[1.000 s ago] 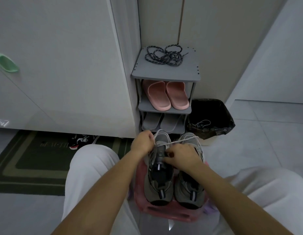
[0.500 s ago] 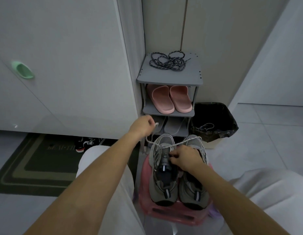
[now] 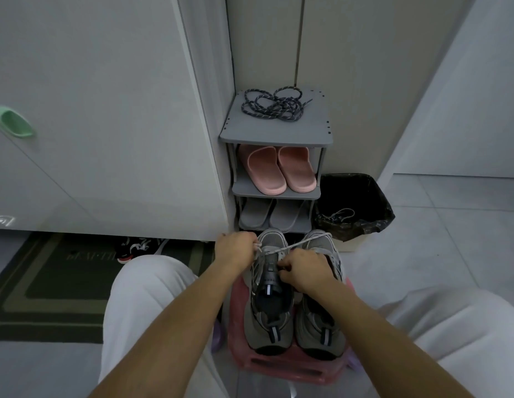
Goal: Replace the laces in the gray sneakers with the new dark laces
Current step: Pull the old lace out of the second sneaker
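Two gray sneakers stand side by side on a pink stool between my knees, the left sneaker and the right sneaker. My left hand is closed on the old light lace at the left sneaker's toe end. My right hand pinches at the left sneaker's eyelets and covers part of the right sneaker's tongue. The lace runs taut across toward the right sneaker's toe. The new dark laces lie in a tangle on top of the gray shoe rack.
Pink slippers and gray slippers fill the rack's lower shelves. A bin with a black bag holds a discarded lace. A dark doormat and black shoes lie left, under a white cabinet door.
My left hand had pulled the lace up and away toward the rack; it has now come back down to the left sneaker's toe. The right hand stays on the eyelets.
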### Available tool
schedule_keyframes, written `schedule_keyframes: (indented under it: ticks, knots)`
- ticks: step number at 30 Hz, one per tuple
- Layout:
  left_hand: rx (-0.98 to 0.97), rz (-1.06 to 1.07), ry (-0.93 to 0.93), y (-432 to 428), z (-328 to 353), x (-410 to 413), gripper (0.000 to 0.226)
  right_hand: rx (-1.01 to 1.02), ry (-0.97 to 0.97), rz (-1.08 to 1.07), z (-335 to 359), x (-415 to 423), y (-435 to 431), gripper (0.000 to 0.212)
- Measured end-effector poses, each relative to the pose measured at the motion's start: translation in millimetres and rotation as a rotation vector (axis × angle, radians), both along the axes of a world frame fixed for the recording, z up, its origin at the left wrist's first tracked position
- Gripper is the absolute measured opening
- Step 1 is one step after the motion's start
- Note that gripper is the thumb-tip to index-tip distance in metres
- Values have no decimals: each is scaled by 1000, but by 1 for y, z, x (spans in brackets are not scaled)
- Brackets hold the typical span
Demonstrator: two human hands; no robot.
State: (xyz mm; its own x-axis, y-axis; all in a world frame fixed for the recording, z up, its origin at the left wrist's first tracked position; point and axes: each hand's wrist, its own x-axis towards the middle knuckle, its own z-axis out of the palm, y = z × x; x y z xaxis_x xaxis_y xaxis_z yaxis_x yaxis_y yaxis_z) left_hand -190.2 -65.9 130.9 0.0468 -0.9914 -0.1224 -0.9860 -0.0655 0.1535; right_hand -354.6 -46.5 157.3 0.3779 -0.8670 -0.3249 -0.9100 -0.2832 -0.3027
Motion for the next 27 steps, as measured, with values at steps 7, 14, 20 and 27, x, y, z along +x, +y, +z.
schedule_keyframes:
  ticks: [7, 14, 20, 27]
  knots:
    - [-244, 248, 222, -31, 54, 36, 21, -12, -16, -3, -2, 1, 4, 21]
    - [-196, 339, 522, -45, 72, 37, 19, 19, -34, -36, -3, 2, 3, 24]
    - [60, 377, 639, -13, 20, 5, 25, 27, -58, -44, -3, -2, 3, 27]
    - [106, 371, 624, 4, -13, -12, 24, 41, -45, -41, -4, -1, 0, 29]
